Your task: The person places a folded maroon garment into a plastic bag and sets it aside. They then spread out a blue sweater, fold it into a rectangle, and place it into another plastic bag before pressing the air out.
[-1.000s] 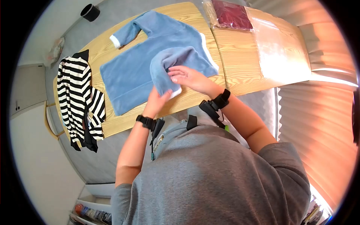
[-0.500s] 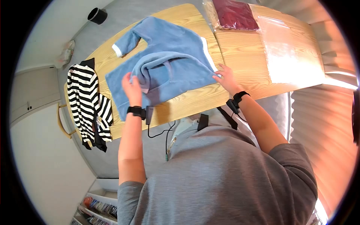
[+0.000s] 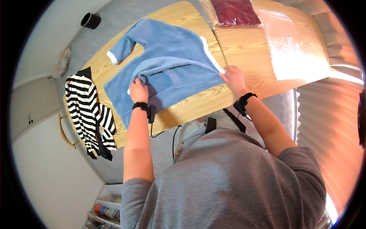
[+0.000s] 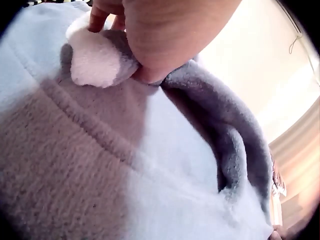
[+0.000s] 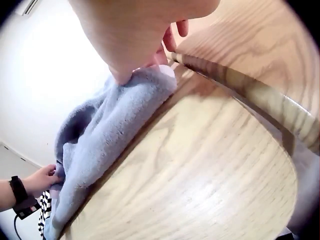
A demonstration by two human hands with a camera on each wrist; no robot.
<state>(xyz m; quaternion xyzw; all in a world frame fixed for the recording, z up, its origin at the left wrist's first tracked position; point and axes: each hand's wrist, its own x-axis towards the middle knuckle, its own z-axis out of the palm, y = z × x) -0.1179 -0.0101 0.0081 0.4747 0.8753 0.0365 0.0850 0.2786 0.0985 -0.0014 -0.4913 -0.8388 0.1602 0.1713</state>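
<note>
A blue fleece top [image 3: 167, 49] with white trim lies spread on the wooden table, one sleeve stretched out at the far left. Its near sleeve [image 3: 164, 63] is folded back across the body. My left hand [image 3: 138, 91] grips that sleeve close to the white cuff [image 4: 95, 62], which sticks out beside the fingers in the left wrist view. At the other end, my right hand [image 3: 234, 79] pinches the corner where the white-trimmed edge [image 3: 207, 49] meets the near side. In the right wrist view, thumb and fingertips close on this corner [image 5: 162, 75].
Left of the blue top lies a black-and-white striped garment [image 3: 87, 110], partly over the table's edge. A dark red garment in clear plastic [image 3: 235, 13] and a clear plastic bag [image 3: 284, 45] lie on the second table. A black bin [image 3: 90, 21] stands on the floor beyond.
Both hands were together at the cuff. They have parted, the left carrying the sleeve leftward over the body, the right moving to the corner of the white-trimmed edge.
</note>
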